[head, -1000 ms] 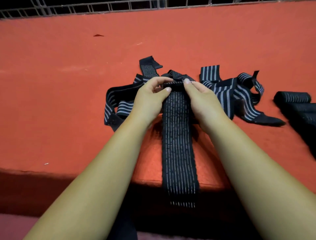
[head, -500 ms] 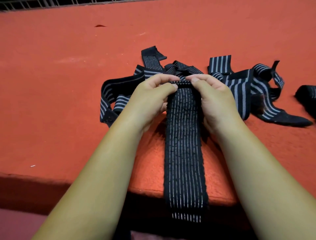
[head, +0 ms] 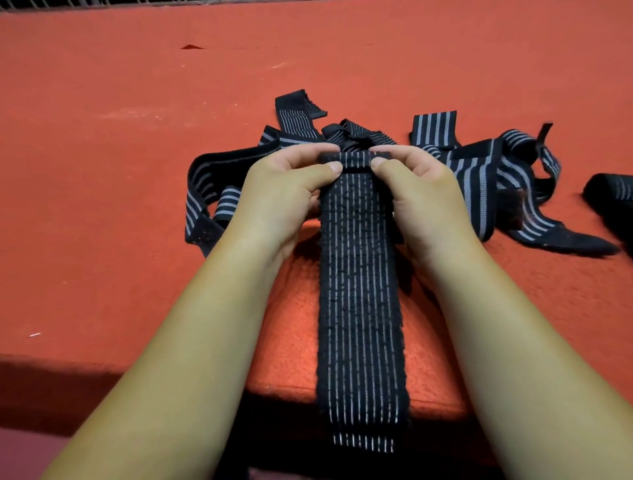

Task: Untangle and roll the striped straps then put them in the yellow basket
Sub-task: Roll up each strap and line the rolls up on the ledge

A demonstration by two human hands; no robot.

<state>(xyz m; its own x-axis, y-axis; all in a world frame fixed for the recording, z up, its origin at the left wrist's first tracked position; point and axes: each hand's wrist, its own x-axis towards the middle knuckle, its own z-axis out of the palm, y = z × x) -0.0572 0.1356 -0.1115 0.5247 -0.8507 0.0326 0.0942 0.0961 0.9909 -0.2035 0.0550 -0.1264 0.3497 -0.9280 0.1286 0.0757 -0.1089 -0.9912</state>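
A black strap with thin white stripes [head: 359, 291] lies flat toward me on the red surface, its near end hanging over the front edge. Its far end is turned into a small roll [head: 354, 160]. My left hand [head: 284, 198] pinches the roll's left side between thumb and fingers. My right hand [head: 421, 198] pinches its right side the same way. Behind my hands lies a tangled pile of striped straps [head: 479, 171], spreading left [head: 212, 192] and right. The yellow basket is not in view.
A rolled black strap [head: 613, 202] sits at the right edge of the view. The red cloth-covered surface [head: 137, 137] stretches far back to a metal grille [head: 102, 3]. Its front edge [head: 102, 356] drops into shadow near me.
The roll at the strap's far end has grown by a turn and both hands have shifted slightly toward me. The view has tilted down.
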